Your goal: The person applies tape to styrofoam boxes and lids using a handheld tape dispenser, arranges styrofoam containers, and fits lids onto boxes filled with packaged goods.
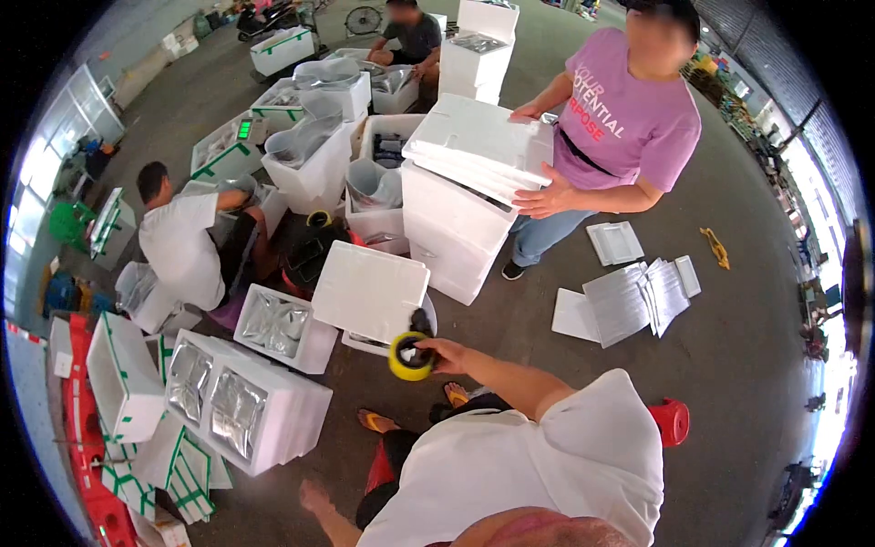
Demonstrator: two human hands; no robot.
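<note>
Taping, by the look of it: right hand point(445, 354) fingers curled around yellow tape roll point(409, 356), just below closed foam box point(369, 292). Left hand unseen. Next likely needs laying tape across the lid.

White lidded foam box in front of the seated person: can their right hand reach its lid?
Probably yes. The right hand, holding the yellow tape roll, sits beside the near corner of the lidded foam box, with nothing between them.

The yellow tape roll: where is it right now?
In the head view, the yellow tape roll sits low and centre, held in a hand at the end of an outstretched arm, at the near edge of the lidded white foam box.
</note>
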